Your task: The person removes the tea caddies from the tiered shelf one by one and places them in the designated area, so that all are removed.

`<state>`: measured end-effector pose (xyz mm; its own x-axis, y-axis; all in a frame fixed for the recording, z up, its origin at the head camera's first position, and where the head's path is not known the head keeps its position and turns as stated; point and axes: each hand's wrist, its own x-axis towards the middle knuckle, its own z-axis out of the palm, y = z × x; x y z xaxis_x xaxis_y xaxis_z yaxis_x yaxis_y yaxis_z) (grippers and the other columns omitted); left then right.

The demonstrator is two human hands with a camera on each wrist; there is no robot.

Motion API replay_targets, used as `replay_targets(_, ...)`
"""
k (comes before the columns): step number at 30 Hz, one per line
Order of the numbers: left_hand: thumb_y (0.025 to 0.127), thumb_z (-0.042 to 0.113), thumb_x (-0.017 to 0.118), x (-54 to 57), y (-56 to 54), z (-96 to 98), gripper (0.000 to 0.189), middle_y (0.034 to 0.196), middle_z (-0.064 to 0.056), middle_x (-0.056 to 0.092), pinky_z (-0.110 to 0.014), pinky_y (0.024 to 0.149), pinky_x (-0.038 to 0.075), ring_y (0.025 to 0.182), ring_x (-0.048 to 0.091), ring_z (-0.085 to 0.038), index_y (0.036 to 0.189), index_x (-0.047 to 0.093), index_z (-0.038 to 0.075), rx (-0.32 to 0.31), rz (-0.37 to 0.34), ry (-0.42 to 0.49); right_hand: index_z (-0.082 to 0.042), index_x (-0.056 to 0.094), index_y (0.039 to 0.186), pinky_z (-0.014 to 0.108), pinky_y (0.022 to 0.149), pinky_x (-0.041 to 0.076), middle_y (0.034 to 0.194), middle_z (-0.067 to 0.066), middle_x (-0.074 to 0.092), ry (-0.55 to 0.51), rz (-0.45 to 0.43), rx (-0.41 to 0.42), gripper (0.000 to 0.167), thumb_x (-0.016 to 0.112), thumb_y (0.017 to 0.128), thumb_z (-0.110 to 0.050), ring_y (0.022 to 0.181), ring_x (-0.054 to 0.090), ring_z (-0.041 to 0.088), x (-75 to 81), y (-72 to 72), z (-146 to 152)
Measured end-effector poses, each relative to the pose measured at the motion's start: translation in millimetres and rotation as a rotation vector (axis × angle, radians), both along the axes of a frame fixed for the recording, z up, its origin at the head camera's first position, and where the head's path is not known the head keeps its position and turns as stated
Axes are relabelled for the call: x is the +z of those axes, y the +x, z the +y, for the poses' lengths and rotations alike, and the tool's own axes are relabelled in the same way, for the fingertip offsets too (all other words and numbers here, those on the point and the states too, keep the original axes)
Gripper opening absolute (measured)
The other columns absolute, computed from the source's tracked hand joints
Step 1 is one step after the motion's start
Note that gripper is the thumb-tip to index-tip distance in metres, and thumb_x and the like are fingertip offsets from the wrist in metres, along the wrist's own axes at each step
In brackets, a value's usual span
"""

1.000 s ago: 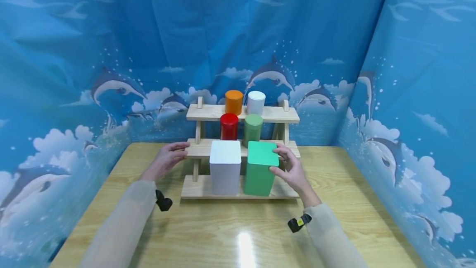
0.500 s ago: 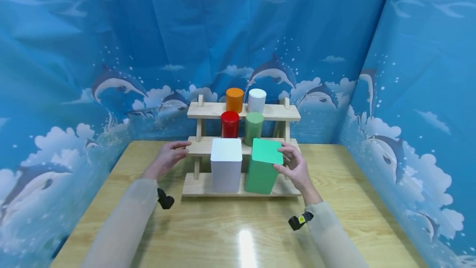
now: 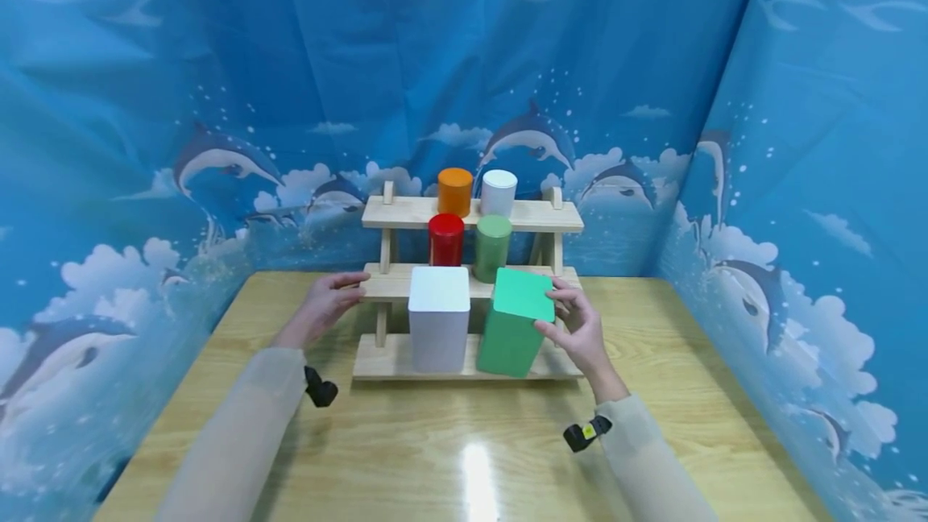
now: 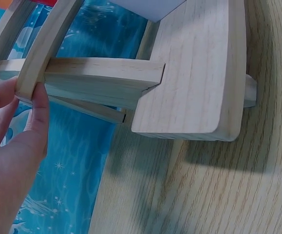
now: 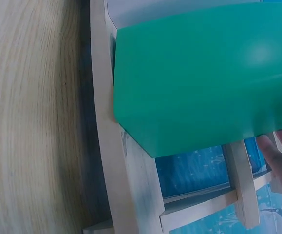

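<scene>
My right hand (image 3: 580,329) grips the right side of a green box (image 3: 515,337), thumb near its front edge and fingers farther back along the side. The box leans to the right on the bottom board of a wooden three-tier display stand (image 3: 377,359). A white box (image 3: 439,333) stands upright just left of it. In the left wrist view, my left hand (image 4: 19,146) pinches the left end of the stand's middle board (image 4: 38,53) between thumb and fingers. In the right wrist view the green box (image 5: 194,83) hides much of the stand, and only some fingers show.
A red cylinder (image 3: 445,240) and a light green cylinder (image 3: 492,248) stand on the middle board. Above them, an orange cylinder (image 3: 454,193) and a white cylinder (image 3: 498,193) are on the top board. A dolphin-print curtain (image 3: 464,63) encloses the wooden table (image 3: 406,449).
The green box has gone from upright to leaning right, its top shifting away from the white box as my right hand moved slightly right. My left hand keeps its hold on the stand.
</scene>
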<state>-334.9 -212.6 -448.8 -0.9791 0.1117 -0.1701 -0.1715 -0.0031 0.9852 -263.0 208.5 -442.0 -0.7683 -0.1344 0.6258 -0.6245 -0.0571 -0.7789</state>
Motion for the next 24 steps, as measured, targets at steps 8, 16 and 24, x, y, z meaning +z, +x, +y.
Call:
replay_targets(8,0.093,0.013,0.058,-1.4,0.6,-1.5,0.045,0.143,-0.014,0.037,-0.044,0.106,0.033,0.123,0.044,-0.026,0.135,0.046,0.003,-0.002,-0.003,-0.007,0.015,0.051,0.104,0.032,0.092,0.047,0.133,0.031,0.037,0.040,-0.005,-0.069,0.042,0.071,0.067,0.018,0.118,0.046,0.022,3.6,14.2,-7)
replay_targets(16,0.093,0.010,0.058,1.6,2.8,3.3,0.044,0.144,-0.014,0.035,-0.043,0.107,0.031,0.125,0.042,-0.027,0.135,0.046,0.003,0.018,-0.025,0.025,0.014,0.051,0.102,0.030,0.091,0.047,0.132,0.028,0.038,0.022,0.006,-0.070,0.041,0.072,0.066,0.015,0.117,0.046,0.022,5.1,23.4,-4)
replay_targets(24,0.093,0.009,0.058,2.6,0.3,4.8,0.045,0.144,-0.013,0.036,-0.039,0.105,0.036,0.124,0.043,-0.025,0.136,0.045,0.004,0.031,-0.046,0.035,0.012,0.052,0.103,0.034,0.091,0.048,0.131,0.028,0.039,-0.009,0.054,-0.018,0.044,0.076,0.067,0.009,0.119,0.045,0.026,3.7,32.1,-2)
